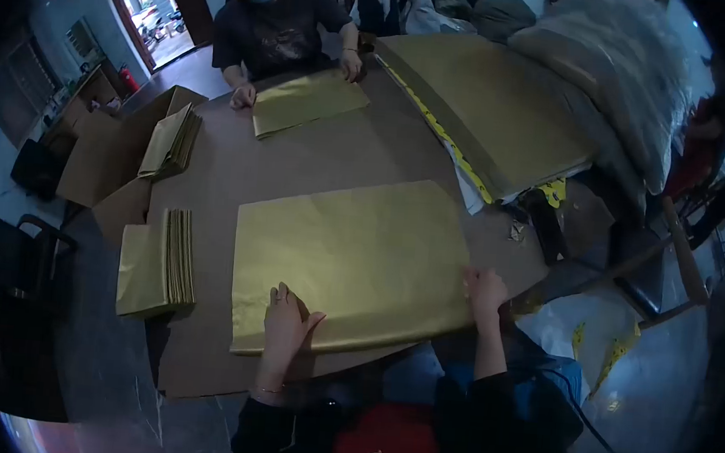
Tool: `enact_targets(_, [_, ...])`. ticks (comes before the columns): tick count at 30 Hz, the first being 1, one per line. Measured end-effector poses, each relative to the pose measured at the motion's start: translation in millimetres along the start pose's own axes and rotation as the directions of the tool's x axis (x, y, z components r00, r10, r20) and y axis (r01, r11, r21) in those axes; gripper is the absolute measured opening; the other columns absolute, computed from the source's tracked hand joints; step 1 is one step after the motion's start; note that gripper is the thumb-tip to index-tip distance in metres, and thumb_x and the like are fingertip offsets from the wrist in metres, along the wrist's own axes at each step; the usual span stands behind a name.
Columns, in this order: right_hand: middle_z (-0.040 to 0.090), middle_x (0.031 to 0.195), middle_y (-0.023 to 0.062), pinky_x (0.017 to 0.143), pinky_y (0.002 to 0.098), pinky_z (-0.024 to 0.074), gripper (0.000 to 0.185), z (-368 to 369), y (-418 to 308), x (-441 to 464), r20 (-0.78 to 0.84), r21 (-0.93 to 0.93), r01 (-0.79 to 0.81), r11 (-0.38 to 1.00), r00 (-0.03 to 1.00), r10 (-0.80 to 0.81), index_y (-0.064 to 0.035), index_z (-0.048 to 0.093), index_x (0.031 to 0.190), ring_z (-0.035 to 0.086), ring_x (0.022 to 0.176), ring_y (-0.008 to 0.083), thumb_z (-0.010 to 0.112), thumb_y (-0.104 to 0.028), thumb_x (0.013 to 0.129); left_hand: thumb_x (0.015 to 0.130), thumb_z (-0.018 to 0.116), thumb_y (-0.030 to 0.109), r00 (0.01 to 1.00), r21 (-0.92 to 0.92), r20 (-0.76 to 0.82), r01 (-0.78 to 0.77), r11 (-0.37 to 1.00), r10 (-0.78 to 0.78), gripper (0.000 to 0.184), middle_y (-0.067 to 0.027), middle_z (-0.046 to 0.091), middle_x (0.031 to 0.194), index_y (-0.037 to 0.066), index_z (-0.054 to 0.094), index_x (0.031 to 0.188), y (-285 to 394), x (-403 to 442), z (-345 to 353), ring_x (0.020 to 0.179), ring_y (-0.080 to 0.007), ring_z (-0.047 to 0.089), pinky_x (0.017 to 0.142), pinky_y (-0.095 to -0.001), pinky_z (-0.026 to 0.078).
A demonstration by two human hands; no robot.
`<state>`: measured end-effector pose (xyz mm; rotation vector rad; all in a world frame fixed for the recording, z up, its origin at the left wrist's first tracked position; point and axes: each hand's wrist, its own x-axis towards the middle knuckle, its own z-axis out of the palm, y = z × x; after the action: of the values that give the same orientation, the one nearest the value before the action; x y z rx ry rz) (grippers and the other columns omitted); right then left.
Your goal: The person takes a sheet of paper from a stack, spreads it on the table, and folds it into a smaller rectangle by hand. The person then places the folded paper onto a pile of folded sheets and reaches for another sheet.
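A large gold paper sheet (351,260) lies flat on the brown table in front of me, its near edge rounded like a fold. My left hand (286,323) rests on the sheet's lower left part, fingers laid on the paper and thumb held apart. At the right edge, my right hand (485,296) has its fingers curled in and pressed at the sheet's corner. To the left stands a bundle of folded gold sheets (154,274).
Across the table (307,167), a co-worker (280,28) handles a smaller gold sheet (308,105). A second folded bundle (171,143) sits beside an open cardboard box (100,155). A thick stack of large sheets (491,109) and a plastic-wrapped bulk (609,63) occupy the far right.
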<state>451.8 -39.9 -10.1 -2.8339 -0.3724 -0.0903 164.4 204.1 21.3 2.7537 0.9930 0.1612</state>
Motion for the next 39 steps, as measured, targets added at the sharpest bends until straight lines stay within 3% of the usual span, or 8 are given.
enact_targets(8, [0.064, 0.081, 0.0152, 0.067, 0.0435, 0.0505, 0.04, -29.0, -7.9, -9.6, 0.155, -0.03, -0.076, 0.997, 0.985, 0.08, -0.0064, 0.067, 0.083, 0.063, 0.076, 0.0335, 0.057, -0.045, 0.083, 0.071, 0.069, 0.049, 0.991, 0.028, 0.083, 0.1, 0.995, -0.102, 0.082, -0.025, 0.038, 0.134, -0.012, 0.042, 0.119, 5.4, 3.3, 0.6, 0.124, -0.0412, 0.037, 0.093, -0.0444, 0.044])
enact_targets(11, [0.061, 0.09, 0.0135, 0.072, 0.0419, 0.0489, 0.034, -40.1, -12.2, -17.2, -0.03, 0.044, -0.064, 0.997, 0.997, 0.065, -0.0069, 0.065, 0.089, 0.061, 0.083, 0.0317, 0.055, -0.039, 0.085, 0.071, 0.069, 0.047, 0.999, 0.046, 0.018, 0.047, 0.998, -0.048, 0.08, -0.0258, 0.038, 0.132, -0.009, 0.041, 0.121, 0.5, 0.6, 6.9, 0.123, -0.0438, 0.037, 0.089, -0.0476, 0.045])
enact_targets(15, [0.059, 0.093, 0.0125, 0.075, 0.0431, 0.0461, 0.021, -51.9, -70.4, -47.6, -0.069, 0.389, 0.304, 0.87, 0.951, -0.302, -0.0069, 0.061, 0.096, 0.057, 0.091, 0.0295, 0.057, -0.025, 0.086, 0.071, 0.071, 0.044, 0.998, 0.014, 0.062, 0.014, 1.0, -0.015, 0.074, -0.0262, 0.039, 0.127, 0.001, 0.044, 0.125, 3.7, 4.4, 0.8, 0.118, -0.0445, 0.04, 0.086, -0.0491, 0.046])
enact_targets(19, [0.057, 0.115, 0.0144, 0.09, 0.0406, 0.0425, 0.03, -5.3, -145.8, -91.1, -0.078, 0.566, 0.595, 0.57, 0.727, -0.682, -0.0047, 0.058, 0.11, 0.053, 0.109, 0.03, 0.056, -0.022, 0.086, 0.067, 0.075, 0.043, 0.99, 0.019, 0.136, 0.045, 0.999, -0.047, 0.076, -0.0242, 0.04, 0.124, 0.005, 0.044, 0.126, 14.8, 8.0, -16.6, 0.118, -0.0438, 0.039, 0.085, -0.0486, 0.047])
enact_targets(24, [0.038, 0.14, 0.0099, 0.107, 0.0425, 0.0257, 0.045, 42.4, -187.7, -134.0, -0.023, 0.288, 0.862, 0.418, 0.442, -0.897, -0.0073, 0.042, 0.131, 0.035, 0.13, 0.0238, 0.043, -0.03, 0.092, 0.064, 0.078, 0.032, 0.977, 0.095, 0.198, 0.057, 0.994, -0.075, 0.083, -0.0252, 0.035, 0.131, 0.007, 0.037, 0.133, 7.2, 9.0, -7.3, 0.122, -0.0448, 0.036, 0.087, -0.0482, 0.048])
enact_targets(29, [0.034, 0.143, 0.0061, 0.108, 0.0423, 0.0224, 0.045, 39.6, -181.4, -139.9, -0.006, 0.258, 0.84, 0.477, 0.496, -0.868, -0.0102, 0.04, 0.134, 0.029, 0.133, 0.0191, 0.04, -0.03, 0.093, 0.063, 0.078, 0.03, 0.958, 0.114, 0.272, 0.064, 0.991, -0.093, 0.09, -0.0278, 0.028, 0.138, 0.005, 0.031, 0.136, 8.8, 9.3, -8.6, 0.127, -0.0481, 0.028, 0.092, -0.0474, 0.046])
enact_targets(35, [0.032, 0.144, 0.0059, 0.106, 0.0458, 0.0256, 0.047, 27.3, -152.6, -127.9, -0.006, 0.232, 0.818, 0.526, 0.543, -0.84, -0.0132, 0.04, 0.135, 0.031, 0.132, 0.0202, 0.043, -0.032, 0.093, 0.047, 0.08, 0.058, 0.957, 0.106, 0.282, 0.043, 0.993, -0.071, 0.12, -0.0337, 0.027, 0.138, 0.002, 0.027, 0.139, 9.5, 6.7, -14.1, 0.128, -0.0514, 0.025, 0.095, -0.05, 0.042])
enact_targets(39, [0.033, 0.144, 0.0063, 0.105, 0.0473, 0.0264, 0.046, 17.3, -118.5, -105.7, -0.013, 0.205, 0.751, 0.628, 0.643, -0.765, -0.014, 0.04, 0.135, 0.034, 0.131, 0.0225, 0.045, -0.031, 0.092, 0.047, 0.079, 0.059, 0.959, 0.055, 0.276, 0.057, 0.997, -0.07, 0.12, -0.0339, 0.025, 0.138, 0.002, 0.027, 0.138, 12.8, 5.1, -21.5, 0.127, -0.0521, 0.026, 0.094, -0.0506, 0.043])
